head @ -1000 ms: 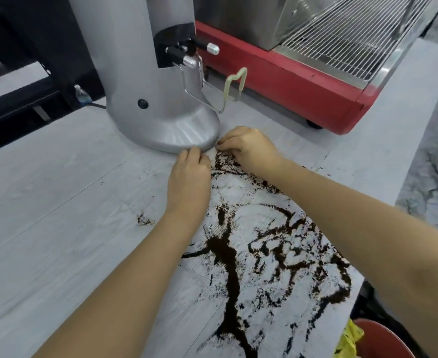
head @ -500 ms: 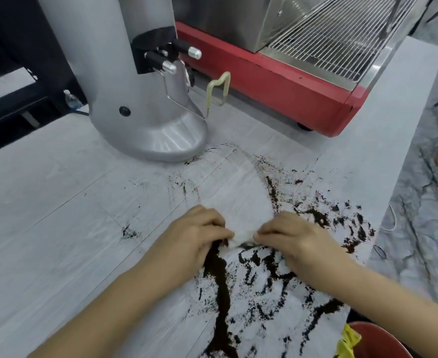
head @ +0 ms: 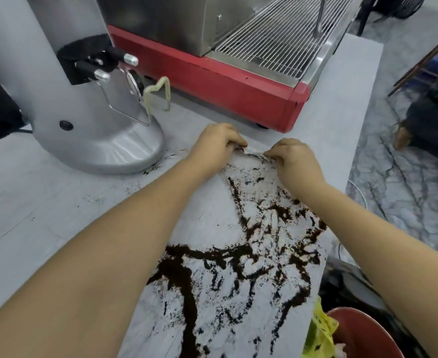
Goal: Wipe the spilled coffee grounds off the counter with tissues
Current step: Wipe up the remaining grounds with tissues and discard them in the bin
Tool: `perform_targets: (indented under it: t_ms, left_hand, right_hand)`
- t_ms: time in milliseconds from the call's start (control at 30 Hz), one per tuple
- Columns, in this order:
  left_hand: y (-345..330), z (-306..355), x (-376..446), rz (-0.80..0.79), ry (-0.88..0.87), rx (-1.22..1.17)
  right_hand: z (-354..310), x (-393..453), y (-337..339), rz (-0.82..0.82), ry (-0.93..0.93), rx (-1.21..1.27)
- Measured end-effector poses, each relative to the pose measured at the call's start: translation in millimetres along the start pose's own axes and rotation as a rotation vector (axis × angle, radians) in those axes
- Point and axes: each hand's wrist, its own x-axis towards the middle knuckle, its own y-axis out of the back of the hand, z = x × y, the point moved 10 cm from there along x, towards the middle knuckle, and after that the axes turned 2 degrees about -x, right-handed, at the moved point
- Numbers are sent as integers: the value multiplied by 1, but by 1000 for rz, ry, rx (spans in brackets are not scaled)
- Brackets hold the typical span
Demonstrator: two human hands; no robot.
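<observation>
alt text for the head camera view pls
Both hands, left hand and right hand, press a tissue on a grey counter smeared with coffee grounds, beside a silver grinder.

Your arms reach forward side by side toward the desk's far edge, left hand (head: 216,146) and right hand (head: 296,161) knuckles up, fingers curled under, each grip pinching.

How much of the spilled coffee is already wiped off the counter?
Little looks done: only some pale streaks show. In hand: the left hand and right hand press a tissue at the spill's far end. Left: thick coffee grounds cover the near counter.
</observation>
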Motion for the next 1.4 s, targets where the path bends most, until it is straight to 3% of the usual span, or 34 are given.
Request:
perform_targets:
  t_ms: [200, 467, 567, 800, 1033, 1200, 1400]
  left_hand:
    - [-1, 6, -26, -59, -116, 19]
    - [27, 37, -188, -313, -250, 11]
    - [29, 45, -215, -375, -273, -20]
    - [10, 60, -104, -170, -256, -8]
    - [-54, 60, 12, 28, -88, 12]
    - [-72, 63, 20, -8, -76, 20]
    - [-65, 82, -31, -148, -273, -10]
  right_hand:
    - [-16, -19, 0, -47, -13, -33]
    - [-144, -160, 23, -186, 278, 70]
    - [-158, -184, 28, -200, 337, 93]
    - [-57, -99, 59, 13, 213, 41]
    - [64, -25, 42, 13, 39, -28]
    - [88, -30, 39, 41, -69, -9]
    - [48, -98, 56, 90, -137, -15]
